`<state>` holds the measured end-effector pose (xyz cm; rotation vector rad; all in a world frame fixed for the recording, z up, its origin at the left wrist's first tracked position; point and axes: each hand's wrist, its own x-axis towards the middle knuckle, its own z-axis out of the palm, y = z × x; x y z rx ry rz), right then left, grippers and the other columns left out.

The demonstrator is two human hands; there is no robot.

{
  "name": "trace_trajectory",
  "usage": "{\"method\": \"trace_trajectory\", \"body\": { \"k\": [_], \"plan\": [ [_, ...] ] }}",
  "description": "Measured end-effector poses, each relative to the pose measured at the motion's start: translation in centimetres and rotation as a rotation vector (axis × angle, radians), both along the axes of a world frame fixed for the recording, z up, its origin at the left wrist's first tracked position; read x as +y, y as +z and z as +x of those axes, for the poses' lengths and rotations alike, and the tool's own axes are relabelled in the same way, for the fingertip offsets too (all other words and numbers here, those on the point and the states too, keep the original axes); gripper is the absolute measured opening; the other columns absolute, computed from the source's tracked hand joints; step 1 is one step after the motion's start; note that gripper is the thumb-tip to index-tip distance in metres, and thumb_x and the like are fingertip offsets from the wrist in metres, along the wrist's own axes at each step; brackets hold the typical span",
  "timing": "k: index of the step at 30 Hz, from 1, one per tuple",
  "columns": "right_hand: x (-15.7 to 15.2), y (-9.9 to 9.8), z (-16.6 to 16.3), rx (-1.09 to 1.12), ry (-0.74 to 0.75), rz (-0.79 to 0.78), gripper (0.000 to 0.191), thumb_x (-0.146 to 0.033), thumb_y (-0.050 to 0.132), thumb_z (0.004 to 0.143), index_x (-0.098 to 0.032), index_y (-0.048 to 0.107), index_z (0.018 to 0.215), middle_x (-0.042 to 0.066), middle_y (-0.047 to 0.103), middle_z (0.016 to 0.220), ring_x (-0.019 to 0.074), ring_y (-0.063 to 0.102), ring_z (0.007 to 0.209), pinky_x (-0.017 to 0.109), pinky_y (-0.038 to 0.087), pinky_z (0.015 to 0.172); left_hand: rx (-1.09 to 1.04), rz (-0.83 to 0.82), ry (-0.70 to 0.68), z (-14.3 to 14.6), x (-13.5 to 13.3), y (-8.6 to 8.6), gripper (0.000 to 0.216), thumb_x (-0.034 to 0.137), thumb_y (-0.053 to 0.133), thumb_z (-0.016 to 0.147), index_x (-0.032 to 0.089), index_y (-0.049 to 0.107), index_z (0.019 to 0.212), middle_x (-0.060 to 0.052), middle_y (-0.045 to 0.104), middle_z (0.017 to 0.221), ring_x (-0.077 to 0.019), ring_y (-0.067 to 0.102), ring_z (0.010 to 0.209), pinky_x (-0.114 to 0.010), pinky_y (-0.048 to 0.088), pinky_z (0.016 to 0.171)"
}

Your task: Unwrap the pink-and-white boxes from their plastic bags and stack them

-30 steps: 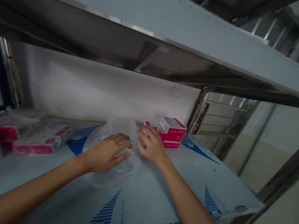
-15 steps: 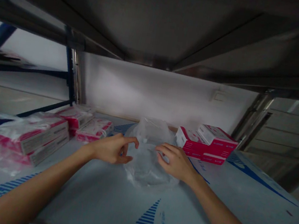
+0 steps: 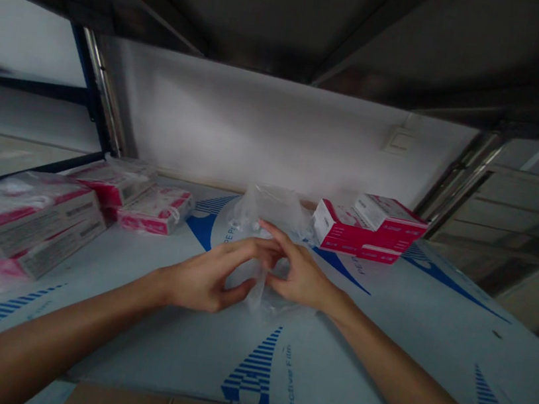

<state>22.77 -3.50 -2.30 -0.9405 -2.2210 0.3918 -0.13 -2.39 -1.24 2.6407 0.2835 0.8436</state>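
A crumpled clear plastic bag [image 3: 276,206] lies on the film-covered shelf at the middle, partly hidden behind my hands. My left hand [image 3: 214,271] reaches over its near part, thumb and fingers curved apart with a gap between them. Its fingertips meet the fingers of my right hand [image 3: 299,273]. The right thumb and a bent finger close on a raised fold of the bag, while the index finger points out to the left. Where the fingers of both hands cross, the exact contact is hidden.
Pink-and-white boxes in plastic wrap [image 3: 46,224] stand at the left, with a smaller wrapped box [image 3: 155,209] behind. Stacked red-and-white boxes [image 3: 368,229] stand right of the bag. A dark upper shelf [image 3: 270,15] hangs low overhead; a white wall [image 3: 240,124] closes the back.
My hands have come together over the bag, and their fingers now overlap. A fold of the bag rises at my right thumb. The view has tilted down and shifted slightly.
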Motion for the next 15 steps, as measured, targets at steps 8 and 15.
{"method": "trace_trajectory", "body": {
  "k": [8, 15],
  "plan": [
    [0.5, 0.5, 1.4, 0.437, -0.099, -0.099, 0.017, -0.029, 0.076, 0.080, -0.026, 0.070, 0.096, -0.004, 0.063, 0.071, 0.0103, 0.059, 0.059, 0.026, 0.053, 0.057, -0.129, 0.234, 0.229, 0.3, 0.7, -1.2, 0.056, 0.038, 0.070, 0.089, 0.022, 0.046, 0.137, -0.016, 0.044, 0.149, -0.0345, 0.040, 0.142, -0.056, 0.037, 0.116],
    [1.0, 1.5, 3.0, 0.932, -0.087, -0.341, 0.027, -0.030, 0.088, 0.061, -0.025, 0.065, 0.075, -0.006, 0.066, 0.073, 0.0115, 0.063, 0.058, 0.029, 0.059, 0.053, -0.220, 0.041, 0.217, 0.6, 2.1, -1.5, 0.013, 0.028, 0.058, 0.098, 0.020, 0.068, 0.095, -0.008, 0.064, 0.122, -0.0240, 0.055, 0.124, -0.045, 0.042, 0.110]
  ]
}}
